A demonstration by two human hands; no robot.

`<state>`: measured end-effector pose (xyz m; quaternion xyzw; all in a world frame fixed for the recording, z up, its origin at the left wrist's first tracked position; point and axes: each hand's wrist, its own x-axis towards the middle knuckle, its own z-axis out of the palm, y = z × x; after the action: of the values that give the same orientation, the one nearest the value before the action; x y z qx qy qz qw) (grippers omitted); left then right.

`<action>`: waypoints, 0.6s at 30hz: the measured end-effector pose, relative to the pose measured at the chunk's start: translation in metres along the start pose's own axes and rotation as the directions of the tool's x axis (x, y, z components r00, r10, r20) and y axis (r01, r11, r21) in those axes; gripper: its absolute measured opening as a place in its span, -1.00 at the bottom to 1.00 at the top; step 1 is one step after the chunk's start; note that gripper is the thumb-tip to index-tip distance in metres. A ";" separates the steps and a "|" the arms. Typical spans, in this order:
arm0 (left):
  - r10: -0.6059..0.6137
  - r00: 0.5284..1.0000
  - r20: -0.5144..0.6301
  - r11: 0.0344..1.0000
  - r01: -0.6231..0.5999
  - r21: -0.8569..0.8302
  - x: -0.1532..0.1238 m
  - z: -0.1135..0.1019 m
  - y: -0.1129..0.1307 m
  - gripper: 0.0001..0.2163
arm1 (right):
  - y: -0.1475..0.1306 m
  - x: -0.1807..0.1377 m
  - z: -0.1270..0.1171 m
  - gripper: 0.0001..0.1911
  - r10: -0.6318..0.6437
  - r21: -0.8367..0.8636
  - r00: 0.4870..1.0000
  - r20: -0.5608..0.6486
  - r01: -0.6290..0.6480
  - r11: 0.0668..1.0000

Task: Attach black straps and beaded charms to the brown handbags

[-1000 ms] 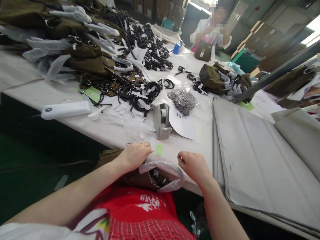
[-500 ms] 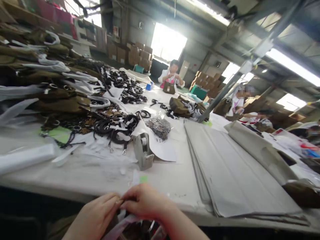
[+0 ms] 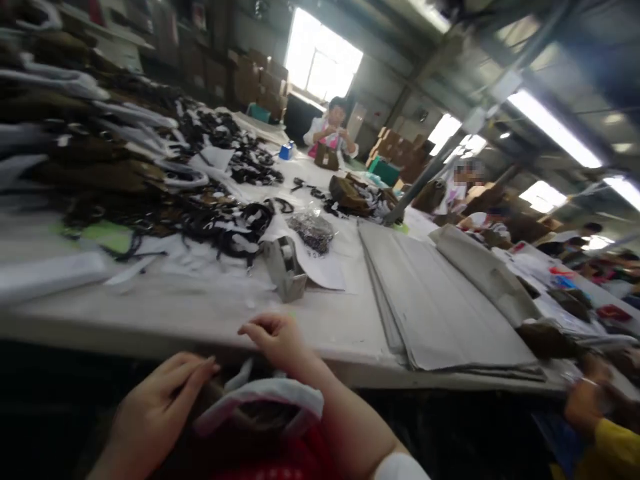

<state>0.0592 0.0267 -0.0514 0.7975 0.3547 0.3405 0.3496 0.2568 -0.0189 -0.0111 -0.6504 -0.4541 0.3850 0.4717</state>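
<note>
A brown bag (image 3: 220, 400) lies in my lap below the table edge, its handle wrapped in white foam (image 3: 270, 395). My left hand (image 3: 155, 407) is at the bag's left side, fingers pressed together on its edge. Just above the handle, at the table edge, my right hand (image 3: 273, 337) has its fingers curled into a pinch; what it pinches is too small to make out. The picture is smeared by motion.
On the white table (image 3: 190, 313) are a grey tape dispenser (image 3: 286, 270), a heap of black straps (image 3: 215, 220), stacked olive bags (image 3: 75, 133), a packet of beads (image 3: 313, 230) and grey paper sheets (image 3: 430, 307). A co-worker (image 3: 333, 130) sits at the far end. A yellow-sleeved hand (image 3: 583, 403) is at lower right.
My view has tilted up from my lap to the hall. My hands came together in a pinch, then parted: the right one rose to the table edge and the left one dropped.
</note>
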 end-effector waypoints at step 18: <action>-0.136 0.982 0.130 0.963 0.162 -0.217 -0.017 0.002 0.010 -0.59 | -0.005 -0.071 0.021 -0.73 -0.033 -0.427 0.995 0.096 0.071 0.901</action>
<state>0.0550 0.0078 -0.0495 0.7417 0.3521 0.3055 0.4823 0.2156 -0.0807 -0.0067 -0.7088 -0.5649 0.2904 0.3068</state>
